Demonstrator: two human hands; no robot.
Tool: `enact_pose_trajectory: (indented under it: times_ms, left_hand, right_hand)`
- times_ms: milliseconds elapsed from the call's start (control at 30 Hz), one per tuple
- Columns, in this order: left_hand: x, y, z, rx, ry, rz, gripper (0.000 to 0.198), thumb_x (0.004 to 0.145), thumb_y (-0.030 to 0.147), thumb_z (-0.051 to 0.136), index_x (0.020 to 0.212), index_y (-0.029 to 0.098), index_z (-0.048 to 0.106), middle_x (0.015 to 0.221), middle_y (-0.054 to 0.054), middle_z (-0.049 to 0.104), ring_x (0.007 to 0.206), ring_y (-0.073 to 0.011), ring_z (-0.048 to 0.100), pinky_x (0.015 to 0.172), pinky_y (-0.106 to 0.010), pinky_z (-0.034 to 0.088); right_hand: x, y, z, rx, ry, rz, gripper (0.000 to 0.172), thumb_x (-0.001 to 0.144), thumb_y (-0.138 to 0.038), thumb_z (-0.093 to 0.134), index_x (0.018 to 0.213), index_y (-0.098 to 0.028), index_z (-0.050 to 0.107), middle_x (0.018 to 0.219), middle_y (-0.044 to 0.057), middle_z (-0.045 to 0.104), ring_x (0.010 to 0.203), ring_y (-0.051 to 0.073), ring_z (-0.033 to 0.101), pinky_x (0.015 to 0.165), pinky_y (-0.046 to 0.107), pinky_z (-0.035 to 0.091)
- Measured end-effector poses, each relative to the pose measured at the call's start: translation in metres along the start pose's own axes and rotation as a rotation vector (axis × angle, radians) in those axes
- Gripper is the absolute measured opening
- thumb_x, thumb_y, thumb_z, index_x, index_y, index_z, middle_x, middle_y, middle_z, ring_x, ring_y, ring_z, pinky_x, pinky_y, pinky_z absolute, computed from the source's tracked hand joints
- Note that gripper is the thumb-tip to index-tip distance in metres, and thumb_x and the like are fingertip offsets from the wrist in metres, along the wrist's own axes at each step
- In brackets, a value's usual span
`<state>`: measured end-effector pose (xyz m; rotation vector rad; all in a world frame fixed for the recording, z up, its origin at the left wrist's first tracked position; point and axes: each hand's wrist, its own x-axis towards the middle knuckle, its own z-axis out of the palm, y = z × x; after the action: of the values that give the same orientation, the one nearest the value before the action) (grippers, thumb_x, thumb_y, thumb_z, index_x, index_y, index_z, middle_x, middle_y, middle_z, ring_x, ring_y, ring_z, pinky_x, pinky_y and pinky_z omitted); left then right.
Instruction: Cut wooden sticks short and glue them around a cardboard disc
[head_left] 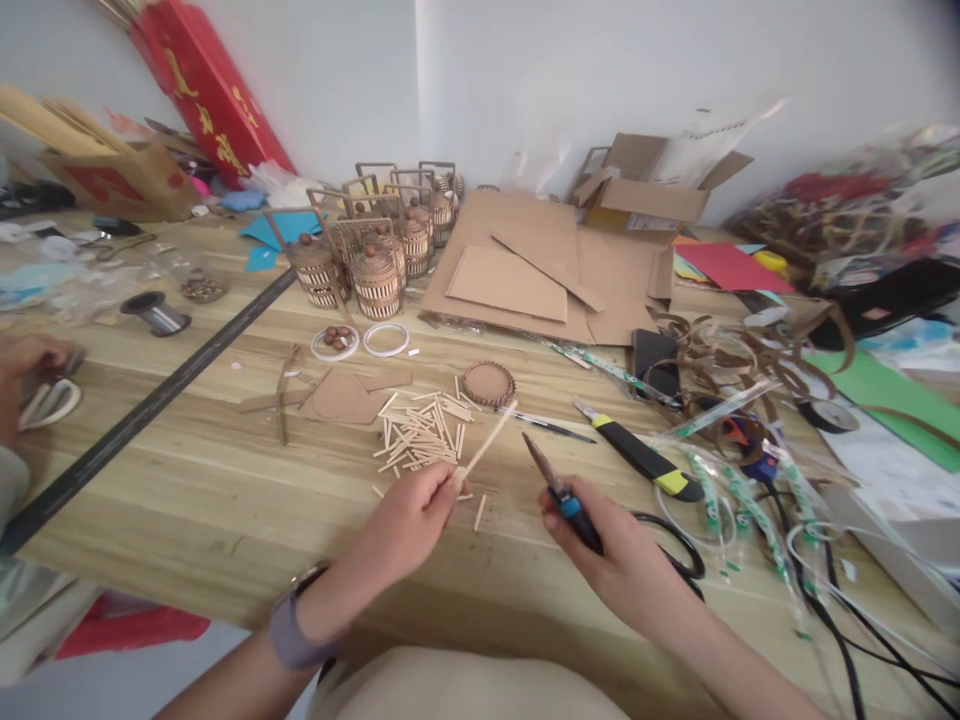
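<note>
My left hand point(409, 520) pinches one thin wooden stick point(489, 437) that slants up to the right. My right hand point(607, 550) is closed on the blue and black handle of a pair of cutting pliers point(551, 480), whose tip points up-left toward the stick. Just beyond my left hand lies a pile of short cut wooden sticks point(420, 435) on the wooden table point(195, 500). Behind the pile sits a round cardboard disc point(488, 383) with a ribbed rim.
Several small bamboo lantern baskets point(375, 265) stand further back, beside flat cardboard sheets point(525, 275). A yellow-black utility knife point(637, 455) and a pen lie right of the sticks. A long black ruler point(150, 405) crosses the left. Another person's hand point(26, 375) holds scissors at the far left. Cables and strips clutter the right.
</note>
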<state>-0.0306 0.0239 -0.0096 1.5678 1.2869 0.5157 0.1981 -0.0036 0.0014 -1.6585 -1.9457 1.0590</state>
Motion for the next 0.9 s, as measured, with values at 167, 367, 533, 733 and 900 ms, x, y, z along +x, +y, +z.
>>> enact_pose_trajectory:
  times_ms: [167, 367, 533, 733, 900]
  left_hand:
    - [-0.001, 0.003, 0.018, 0.329, -0.019, 0.108, 0.022, 0.095, 0.025, 0.037, 0.084, 0.021, 0.056, 0.081, -0.007, 0.066, 0.076, -0.0235, 0.061, 0.068, -0.031, 0.039]
    - [0.000, 0.010, 0.026, 0.656, 0.020, 0.096, 0.029, 0.087, 0.006, 0.035, 0.093, 0.016, 0.062, 0.089, -0.017, 0.070, 0.084, -0.0317, 0.066, 0.075, -0.040, 0.043]
    - [0.005, 0.014, 0.033, 0.776, 0.021, 0.100, 0.025, 0.085, 0.003, 0.041, 0.086, 0.016, 0.063, 0.076, -0.014, 0.070, 0.078, -0.0288, 0.068, 0.082, -0.042, 0.042]
    - [0.009, 0.008, 0.026, 0.797, 0.006, 0.110, 0.027, 0.088, 0.004, 0.037, 0.088, 0.014, 0.062, 0.075, -0.012, 0.069, 0.074, -0.0247, 0.065, 0.080, -0.038, 0.043]
    - [0.008, -0.003, -0.006, 0.078, -0.393, 0.177, 0.035, 0.098, 0.042, 0.038, 0.078, 0.019, 0.057, 0.065, 0.001, 0.061, 0.062, -0.0144, 0.057, 0.063, -0.024, 0.042]
  right_hand:
    - [0.013, -0.005, 0.012, -0.295, 0.224, -0.263, 0.016, 0.092, -0.026, 0.044, 0.105, -0.022, 0.052, 0.128, 0.016, 0.057, 0.116, 0.029, 0.055, 0.089, 0.039, 0.046]
    - [0.029, -0.008, 0.033, -0.581, 0.223, -0.088, 0.014, 0.094, -0.027, 0.047, 0.100, -0.017, 0.055, 0.095, 0.013, 0.065, 0.086, 0.029, 0.062, 0.070, 0.036, 0.043]
    - [0.031, -0.014, 0.043, -0.709, 0.198, 0.033, 0.013, 0.094, -0.027, 0.048, 0.096, -0.017, 0.056, 0.093, 0.012, 0.067, 0.084, 0.029, 0.063, 0.069, 0.035, 0.037]
    - [0.036, -0.015, 0.034, -0.623, 0.199, 0.044, 0.007, 0.090, -0.022, 0.052, 0.094, -0.017, 0.055, 0.094, 0.011, 0.066, 0.085, 0.026, 0.062, 0.071, 0.033, 0.036]
    - [0.031, -0.010, 0.001, -0.092, -0.134, -0.122, 0.014, 0.090, -0.031, 0.051, 0.081, -0.021, 0.050, 0.075, 0.000, 0.061, 0.068, 0.016, 0.055, 0.062, 0.026, 0.040]
